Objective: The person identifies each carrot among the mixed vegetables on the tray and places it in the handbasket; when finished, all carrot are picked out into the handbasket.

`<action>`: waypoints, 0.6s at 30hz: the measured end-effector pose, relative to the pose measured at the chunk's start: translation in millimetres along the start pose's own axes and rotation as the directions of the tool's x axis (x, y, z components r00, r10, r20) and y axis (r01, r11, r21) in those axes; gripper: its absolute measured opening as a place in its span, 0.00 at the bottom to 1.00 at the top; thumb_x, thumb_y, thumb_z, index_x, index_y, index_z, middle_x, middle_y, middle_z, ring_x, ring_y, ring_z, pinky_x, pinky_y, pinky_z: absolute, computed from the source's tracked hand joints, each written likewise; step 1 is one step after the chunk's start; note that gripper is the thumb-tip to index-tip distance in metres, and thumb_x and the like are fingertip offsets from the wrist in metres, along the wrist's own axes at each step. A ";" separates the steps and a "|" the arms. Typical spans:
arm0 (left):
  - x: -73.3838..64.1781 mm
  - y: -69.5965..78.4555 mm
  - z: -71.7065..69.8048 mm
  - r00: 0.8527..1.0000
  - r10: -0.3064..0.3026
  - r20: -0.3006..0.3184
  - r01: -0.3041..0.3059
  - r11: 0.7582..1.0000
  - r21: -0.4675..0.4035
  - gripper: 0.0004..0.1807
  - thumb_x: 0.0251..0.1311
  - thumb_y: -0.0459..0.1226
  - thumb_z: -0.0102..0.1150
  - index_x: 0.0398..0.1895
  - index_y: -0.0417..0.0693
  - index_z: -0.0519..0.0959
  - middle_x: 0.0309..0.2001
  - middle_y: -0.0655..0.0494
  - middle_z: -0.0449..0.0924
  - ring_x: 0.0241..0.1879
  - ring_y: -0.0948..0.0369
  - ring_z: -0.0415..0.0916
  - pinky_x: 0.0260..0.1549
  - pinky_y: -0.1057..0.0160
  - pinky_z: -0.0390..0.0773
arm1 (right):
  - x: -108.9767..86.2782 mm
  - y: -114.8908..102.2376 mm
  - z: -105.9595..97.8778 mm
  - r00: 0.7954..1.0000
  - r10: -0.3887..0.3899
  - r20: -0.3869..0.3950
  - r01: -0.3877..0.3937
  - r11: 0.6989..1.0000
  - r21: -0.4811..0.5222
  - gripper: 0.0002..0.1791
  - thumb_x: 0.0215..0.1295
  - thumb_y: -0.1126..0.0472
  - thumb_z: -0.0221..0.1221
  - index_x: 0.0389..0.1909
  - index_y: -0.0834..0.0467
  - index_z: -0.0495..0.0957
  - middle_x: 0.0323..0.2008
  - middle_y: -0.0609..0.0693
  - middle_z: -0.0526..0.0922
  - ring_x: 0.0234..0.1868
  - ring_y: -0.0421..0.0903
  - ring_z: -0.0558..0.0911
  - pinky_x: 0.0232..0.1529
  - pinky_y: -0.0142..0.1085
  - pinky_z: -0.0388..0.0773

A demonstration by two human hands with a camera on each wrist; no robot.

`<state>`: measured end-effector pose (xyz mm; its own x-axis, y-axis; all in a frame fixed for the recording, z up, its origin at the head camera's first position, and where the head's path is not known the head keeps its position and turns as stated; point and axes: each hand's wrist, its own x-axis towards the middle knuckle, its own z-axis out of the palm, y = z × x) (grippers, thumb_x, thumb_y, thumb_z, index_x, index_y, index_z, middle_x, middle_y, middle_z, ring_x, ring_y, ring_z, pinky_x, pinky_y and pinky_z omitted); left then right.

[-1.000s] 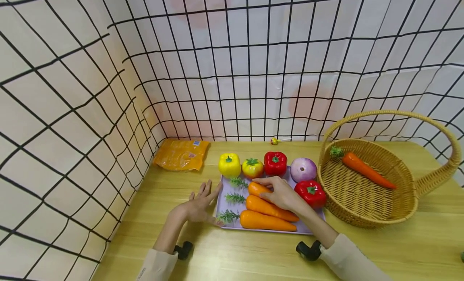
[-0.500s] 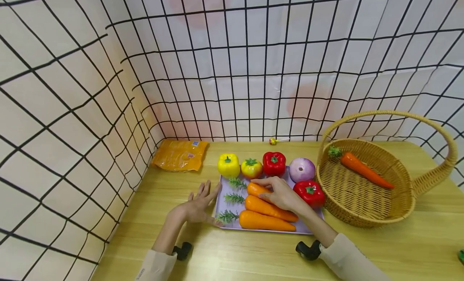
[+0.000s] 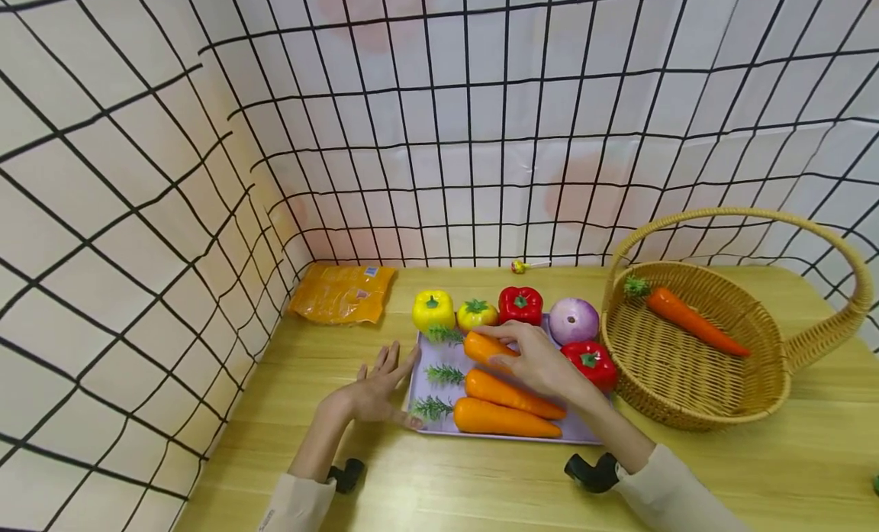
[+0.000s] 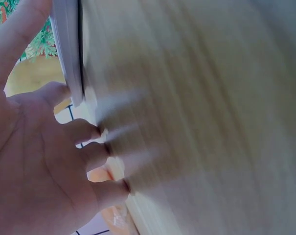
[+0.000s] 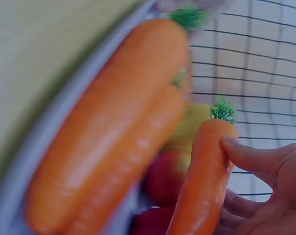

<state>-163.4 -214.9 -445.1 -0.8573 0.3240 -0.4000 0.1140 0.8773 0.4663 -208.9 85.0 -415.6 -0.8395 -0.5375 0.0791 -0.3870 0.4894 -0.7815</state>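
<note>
My right hand (image 3: 532,360) pinches the farthest orange carrot (image 3: 483,349) near its leafy end; the right wrist view shows thumb and fingers around that carrot (image 5: 201,181). Two more carrots (image 3: 507,417) lie side by side on the lavender tray (image 3: 446,358), apart from the held one. My left hand (image 3: 367,394) has its fingers spread, touching the tray's left edge. Along the far side sit a yellow bell pepper (image 3: 433,311), a yellow-red tomato-like fruit (image 3: 477,314), a red bell pepper (image 3: 520,306) and a purple onion (image 3: 574,320). Another red pepper (image 3: 590,365) is at the right.
A wicker basket (image 3: 714,417) with a tall handle stands right of the tray, holding one carrot (image 3: 697,320). Left at the back lies an orange plastic bag (image 3: 342,294). A lollipop (image 3: 519,266) lies by the gridded cloth wall (image 3: 453,112).
My right hand has raised the far carrot and shifted it slightly away from the other two, widening the gap. The left hand has stayed put.
</note>
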 end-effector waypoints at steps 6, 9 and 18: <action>0.2 0.8 -0.5 1.000 0.006 -0.004 -0.006 1.000 0.001 0.70 0.51 0.57 0.78 0.86 0.55 0.36 0.83 0.35 0.22 0.83 0.38 0.22 0.77 0.27 0.32 | -11.4 -25.3 -32.6 0.998 -0.060 -0.012 0.059 0.998 -0.023 0.26 0.70 0.61 0.66 0.68 0.51 0.79 0.62 0.55 0.84 0.56 0.53 0.83 0.56 0.50 0.83; 0.3 0.8 -0.4 1.000 0.005 0.000 -0.005 1.000 0.003 0.70 0.52 0.57 0.78 0.86 0.56 0.36 0.83 0.35 0.22 0.83 0.39 0.21 0.77 0.28 0.32 | -19.7 -34.4 -54.8 0.998 -0.062 -0.010 0.061 0.996 -0.057 0.26 0.70 0.58 0.66 0.68 0.50 0.79 0.61 0.55 0.84 0.55 0.53 0.82 0.53 0.46 0.82; -0.3 -0.6 -0.4 1.000 -0.002 0.009 0.002 1.000 -0.004 0.70 0.52 0.57 0.77 0.86 0.55 0.35 0.83 0.35 0.21 0.83 0.39 0.20 0.77 0.28 0.31 | -51.3 -19.5 -129.9 0.998 0.059 -0.014 -0.060 0.991 -0.117 0.27 0.71 0.53 0.65 0.70 0.51 0.77 0.62 0.60 0.82 0.48 0.50 0.83 0.39 0.31 0.82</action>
<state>-163.4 -215.7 -444.9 -0.8531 0.3252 -0.4081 0.1101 0.8766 0.4684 -207.8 192.3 -324.1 -0.8661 -0.4980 0.0420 -0.3781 0.5978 -0.7069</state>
